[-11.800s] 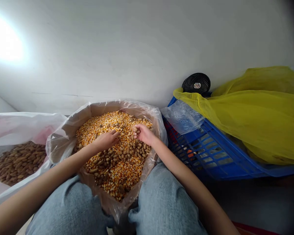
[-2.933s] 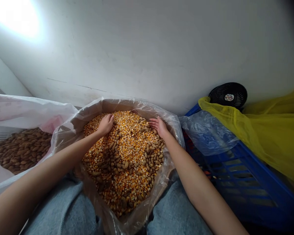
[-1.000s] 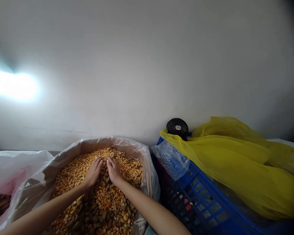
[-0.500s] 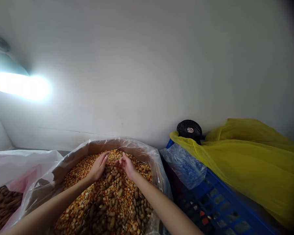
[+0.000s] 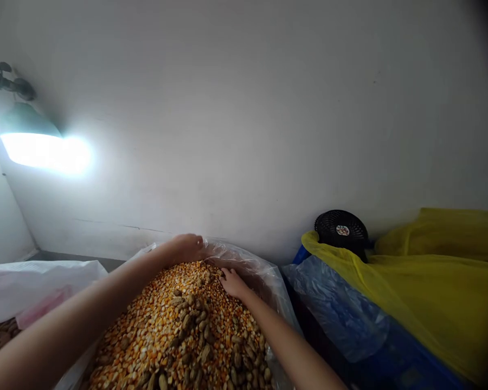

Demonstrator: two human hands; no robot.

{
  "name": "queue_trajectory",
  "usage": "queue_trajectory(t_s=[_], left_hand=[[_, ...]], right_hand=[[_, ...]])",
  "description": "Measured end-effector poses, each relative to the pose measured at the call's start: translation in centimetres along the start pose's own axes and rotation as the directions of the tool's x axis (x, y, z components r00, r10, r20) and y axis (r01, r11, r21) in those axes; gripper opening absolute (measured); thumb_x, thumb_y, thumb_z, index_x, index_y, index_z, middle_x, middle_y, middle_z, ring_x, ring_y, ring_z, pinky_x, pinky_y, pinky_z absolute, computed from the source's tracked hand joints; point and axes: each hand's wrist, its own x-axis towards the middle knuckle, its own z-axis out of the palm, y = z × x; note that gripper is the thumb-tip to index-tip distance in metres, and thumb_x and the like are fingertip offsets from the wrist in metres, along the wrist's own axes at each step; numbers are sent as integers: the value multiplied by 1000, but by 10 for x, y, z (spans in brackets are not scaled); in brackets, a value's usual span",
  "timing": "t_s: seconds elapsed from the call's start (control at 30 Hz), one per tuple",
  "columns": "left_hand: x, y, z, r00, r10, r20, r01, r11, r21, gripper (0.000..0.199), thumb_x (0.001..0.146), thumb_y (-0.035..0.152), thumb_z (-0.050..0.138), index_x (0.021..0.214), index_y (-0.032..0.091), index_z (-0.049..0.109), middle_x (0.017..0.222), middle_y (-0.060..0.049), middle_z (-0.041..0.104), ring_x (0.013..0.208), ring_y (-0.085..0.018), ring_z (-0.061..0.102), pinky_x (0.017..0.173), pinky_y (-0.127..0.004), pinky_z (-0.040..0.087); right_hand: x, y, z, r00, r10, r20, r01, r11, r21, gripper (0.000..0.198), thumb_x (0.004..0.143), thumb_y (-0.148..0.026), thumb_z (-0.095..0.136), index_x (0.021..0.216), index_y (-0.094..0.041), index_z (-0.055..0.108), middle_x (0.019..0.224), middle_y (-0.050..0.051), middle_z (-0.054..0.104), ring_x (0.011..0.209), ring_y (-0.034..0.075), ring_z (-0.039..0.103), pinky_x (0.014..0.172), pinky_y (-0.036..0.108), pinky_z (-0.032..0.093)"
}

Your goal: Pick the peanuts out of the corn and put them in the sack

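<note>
My left hand (image 5: 189, 247) is up at the far rim of a clear plastic bag (image 5: 276, 290), its fingers curled over the edge and closed on the plastic. Some of its fingertips are blurred. Lower and to the right, my right hand (image 5: 232, 283) lies on the heap with its fingers a little apart, touching the grain beside the bag's inner wall. Orange and pale corn kernels (image 5: 142, 325) fill the bag. Unshelled peanuts (image 5: 201, 327) lie over the middle of the corn, with more peanuts (image 5: 248, 360) at the near right.
At left stands a white sack (image 5: 36, 284) with brown pods partly visible. A lit lamp (image 5: 28, 122) hangs at upper left. To the right are a black fan (image 5: 341, 230), yellow netting (image 5: 439, 292), a bluish plastic sheet (image 5: 337, 303) and a blue crate (image 5: 410, 352). A wall rises behind.
My left hand has moved up and right from the corn to the bag's far rim. My right hand has shifted right, away from the peanuts. The view has tilted and shifted slightly.
</note>
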Motion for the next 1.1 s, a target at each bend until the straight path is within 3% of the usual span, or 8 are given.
queue_trajectory(t_s=[0.13,0.3,0.43,0.57,0.67,0.83,1.0,1.1], left_hand=[[-21,-26,62,997,34,69,-32,999,-26,44,75,49,35,85,17,62,91,-11,63,87,-25,56,81,-36,39],[-25,-49,104,985,-166,-54,144,947,-287,55,77,51,27,109,15,53,117,-11,50,110,-23,43,94,-35,29],[-18,-46,104,975,-224,12,204,866,-457,60,77,53,24,103,9,56,114,-13,53,107,-24,46,94,-36,30],[-23,-43,97,978,-197,75,191,678,-710,58,77,52,23,81,9,61,89,-12,64,87,-21,57,85,-34,39],[-34,-42,91,972,-214,99,213,616,-758,54,75,54,26,65,12,59,72,-9,64,73,-19,58,79,-33,42],[-47,-33,84,981,-127,150,196,657,-728,51,75,52,27,59,14,57,63,-6,61,65,-17,55,73,-30,42],[-68,-17,82,991,-126,52,129,747,-653,40,75,44,33,71,15,60,76,-3,61,77,-17,53,77,-27,39],[-90,-6,78,985,-169,36,152,749,-645,40,75,46,34,74,15,60,81,-3,60,82,-17,51,82,-28,37]], right_hand=[[-11,8,25,993,54,-105,-45,995,86,36,76,-34,42,103,-17,58,111,12,53,107,26,44,93,39,25],[1,2,33,999,-9,-51,22,967,252,33,74,-41,44,98,-25,60,105,0,58,99,18,51,86,28,35],[7,-10,41,996,27,-82,3,940,341,34,76,-42,36,82,-20,62,92,2,63,92,19,53,82,29,37],[-2,-27,48,996,58,-70,-25,916,399,37,75,-43,35,58,-19,58,75,4,63,80,21,56,76,30,39],[-16,-36,46,995,80,-61,-47,904,424,40,75,-44,35,48,-20,53,68,5,62,76,22,55,76,32,38],[-44,-38,36,997,66,-44,-39,889,457,40,75,-45,34,53,-20,56,74,4,62,83,21,54,81,30,36],[-70,-34,33,998,56,-15,-38,836,548,33,72,-44,40,64,-20,61,85,2,63,87,19,53,83,29,36],[-84,-37,35,992,104,64,-121,752,648,35,71,-46,42,66,-19,62,85,3,63,87,19,54,79,29,39]])
